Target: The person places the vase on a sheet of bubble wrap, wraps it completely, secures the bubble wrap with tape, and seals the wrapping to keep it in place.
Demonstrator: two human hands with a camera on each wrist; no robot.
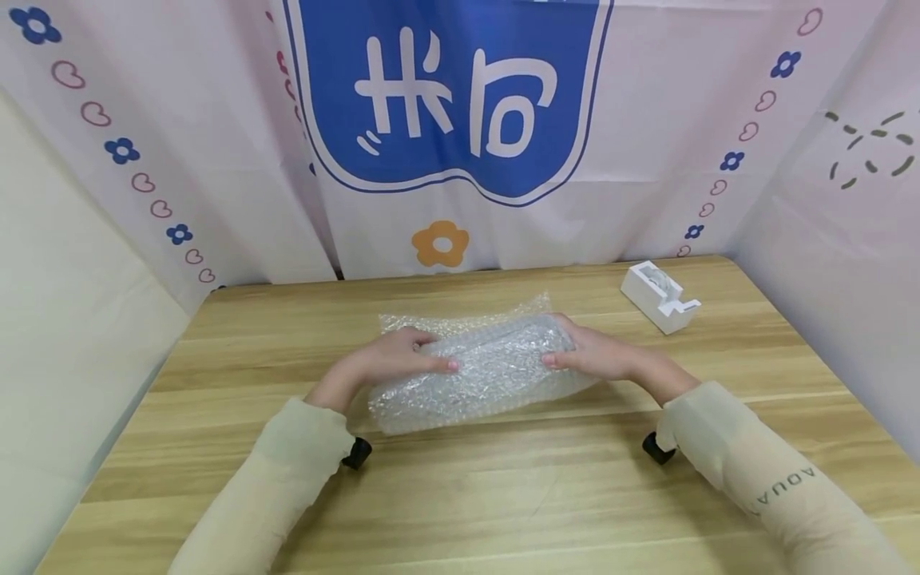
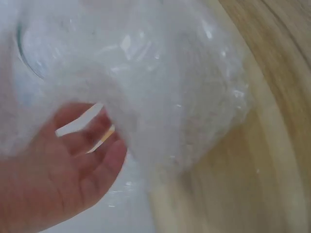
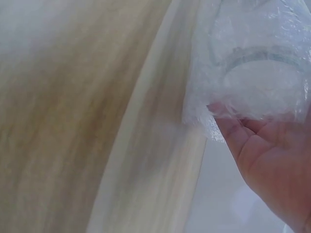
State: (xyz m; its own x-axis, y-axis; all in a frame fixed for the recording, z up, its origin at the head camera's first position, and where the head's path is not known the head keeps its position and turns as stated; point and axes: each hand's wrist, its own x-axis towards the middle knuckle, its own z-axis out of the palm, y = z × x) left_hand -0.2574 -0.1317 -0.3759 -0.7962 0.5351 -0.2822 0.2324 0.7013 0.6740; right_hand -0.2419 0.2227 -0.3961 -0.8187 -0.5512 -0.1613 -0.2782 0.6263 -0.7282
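Observation:
A bundle of clear bubble wrap (image 1: pixel 496 363) lies crosswise between the hands, with a loose flap (image 1: pixel 460 323) spreading out behind it. My left hand (image 1: pixel 394 356) grips its left part, the thumb laid over the front and the fingers behind. At the right end my right hand (image 1: pixel 598 351) holds the roll with the thumb on the near side. A rounded dark edge of something transparent shows through the wrap (image 3: pixel 262 92) in the right wrist view, its kind blurred by the layers. The left wrist view shows the left fingers curled under the wrap (image 2: pixel 146 73).
On the wooden table (image 1: pixel 503 503), a white tape dispenser (image 1: pixel 660 295) with a roll of clear tape stands at the back right. A printed curtain (image 1: pixel 460 231) hangs along the back edge, and pale fabric closes off both sides.

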